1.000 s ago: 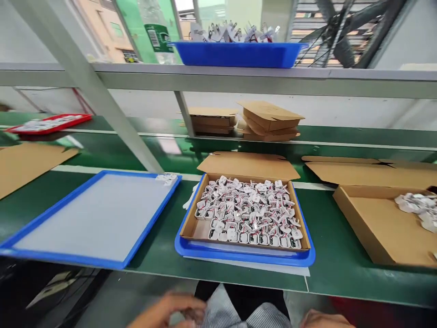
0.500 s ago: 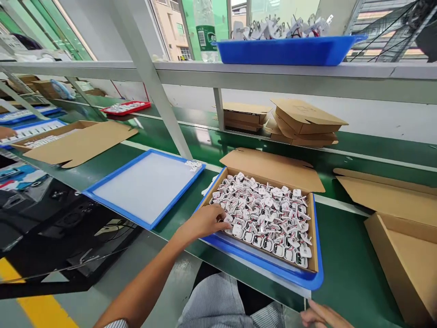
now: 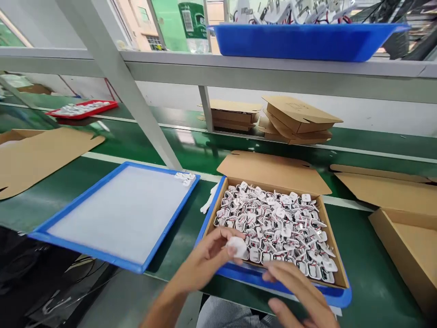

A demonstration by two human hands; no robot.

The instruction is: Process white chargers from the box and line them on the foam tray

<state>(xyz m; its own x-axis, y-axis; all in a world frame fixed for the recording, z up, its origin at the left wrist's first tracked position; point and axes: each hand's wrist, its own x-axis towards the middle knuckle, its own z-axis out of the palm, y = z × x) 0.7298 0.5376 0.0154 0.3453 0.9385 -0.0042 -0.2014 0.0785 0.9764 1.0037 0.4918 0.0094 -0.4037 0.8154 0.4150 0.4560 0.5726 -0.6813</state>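
Observation:
Between the thumb and fingers of my left hand [image 3: 213, 255] is a small white plastic part [image 3: 238, 246], held over the near edge of an open cardboard box. My right hand [image 3: 297, 294] is just to its right, fingers apart, blurred, with nothing visible in it. The cardboard box [image 3: 336, 237] is full of similar white parts [image 3: 273, 223] with red and black wires, and it rests in a blue tray [image 3: 343, 296]. Left of it lies a blue-framed white board [image 3: 112, 214], with a few small white pieces [image 3: 185, 177] at its far right corner.
An open cardboard box [image 3: 409, 255] stands at the right. Folded boxes [image 3: 297, 120] are stacked behind. Overhead, a shelf beam [image 3: 273, 75] carries a blue tray [image 3: 300, 43] of parts and a bottle [image 3: 194, 25]. A red tray [image 3: 82, 109] sits far left.
My left hand has lifted a white part from the box and drawn it nearer. My right hand has come up from the table's front edge towards it. The view has shifted closer.

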